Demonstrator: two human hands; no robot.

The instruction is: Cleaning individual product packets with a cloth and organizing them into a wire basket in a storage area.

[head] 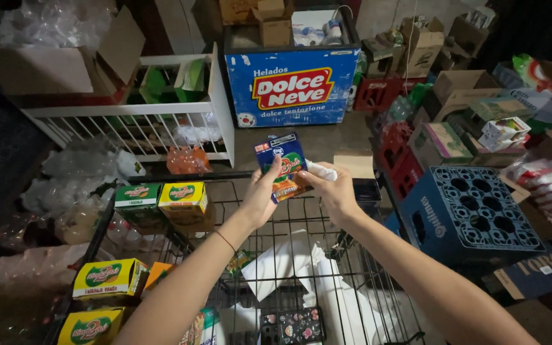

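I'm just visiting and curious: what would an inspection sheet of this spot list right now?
Surface: wire cart, its mesh partly bare, over a dim floor.
Job's things: blue carton held up in the left hand; white cloth in the right hand, against the carton.
Clutter: yellow-and-green boxes along the cart's left edge; white paper and a patterned pouch in the cart.
Grips: both hands closed on what they hold.
Cables: one thin lead hanging at the back wall.
Surroundings: blue chest freezer, white rack, blue bottle crate, red crates, cardboard boxes, bagged bottles.
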